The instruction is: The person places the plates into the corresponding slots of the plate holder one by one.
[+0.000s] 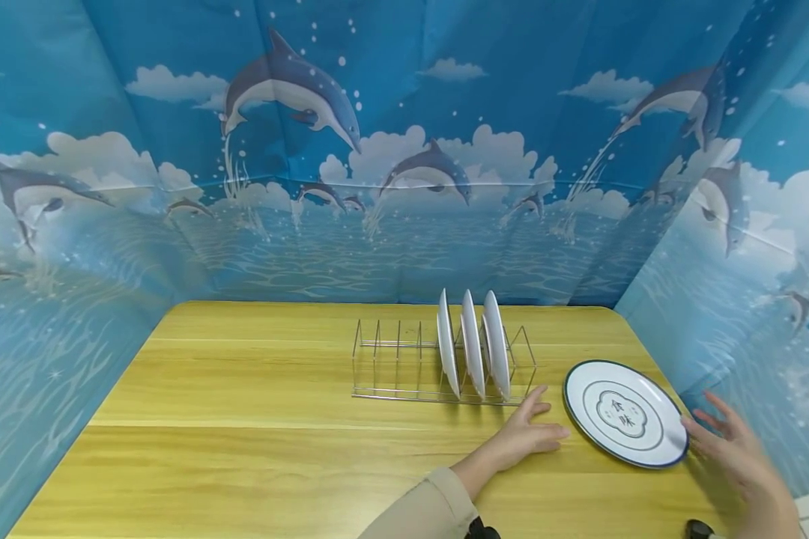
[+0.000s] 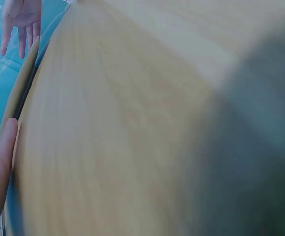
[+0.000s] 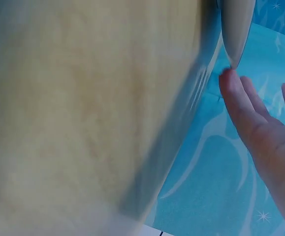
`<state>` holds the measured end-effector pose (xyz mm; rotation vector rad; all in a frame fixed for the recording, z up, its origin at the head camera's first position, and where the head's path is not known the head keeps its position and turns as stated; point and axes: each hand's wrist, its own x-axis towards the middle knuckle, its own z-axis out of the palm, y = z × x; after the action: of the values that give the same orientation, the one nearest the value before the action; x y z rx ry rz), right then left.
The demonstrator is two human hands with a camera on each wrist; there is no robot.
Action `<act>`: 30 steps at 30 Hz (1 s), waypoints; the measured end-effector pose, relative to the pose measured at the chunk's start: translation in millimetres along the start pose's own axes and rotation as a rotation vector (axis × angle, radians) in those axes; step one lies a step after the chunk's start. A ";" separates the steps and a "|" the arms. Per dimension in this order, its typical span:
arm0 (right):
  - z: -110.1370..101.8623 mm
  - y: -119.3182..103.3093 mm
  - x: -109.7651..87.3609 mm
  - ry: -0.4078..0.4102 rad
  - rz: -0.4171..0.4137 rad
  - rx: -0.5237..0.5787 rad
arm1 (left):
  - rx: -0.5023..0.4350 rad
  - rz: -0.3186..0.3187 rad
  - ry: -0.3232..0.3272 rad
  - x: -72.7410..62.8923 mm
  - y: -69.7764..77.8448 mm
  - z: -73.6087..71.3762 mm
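Judging by how things lie, the racking of the plates looks well along: three white plates (image 1: 473,346) stand on edge toward the right of the wire rack (image 1: 394,398), while a dark-rimmed plate (image 1: 622,442) lies face-up at the right of the wooden table (image 1: 229,464), not yet racked. The left hand (image 1: 520,434), fingers spread, is just beside its near-left rim; whether it touches is unclear. The right hand (image 1: 735,453) has fingers extended, a fingertip at the opposite rim, gripping nothing. The plate's centre reads 食 and 味; smaller marks flanking them are illegible, and no brand shows.
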<state>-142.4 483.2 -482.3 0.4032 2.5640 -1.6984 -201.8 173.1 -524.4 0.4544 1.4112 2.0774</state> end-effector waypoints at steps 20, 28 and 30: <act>-5.7 14.4 6.4 -0.501 0.163 0.362 | -0.140 -0.032 0.005 13.1 -6.9 9.0; -3.6 17.8 8.4 -0.669 0.052 0.417 | -0.116 -0.027 0.029 12.3 -8.5 11.2; -3.7 17.7 8.4 -0.663 0.023 0.421 | -0.115 -0.022 0.043 11.8 -9.1 13.4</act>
<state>-145.9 494.7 -498.1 -0.1177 1.7389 -1.9371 -200.8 192.8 -528.2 0.3482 1.3070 2.1490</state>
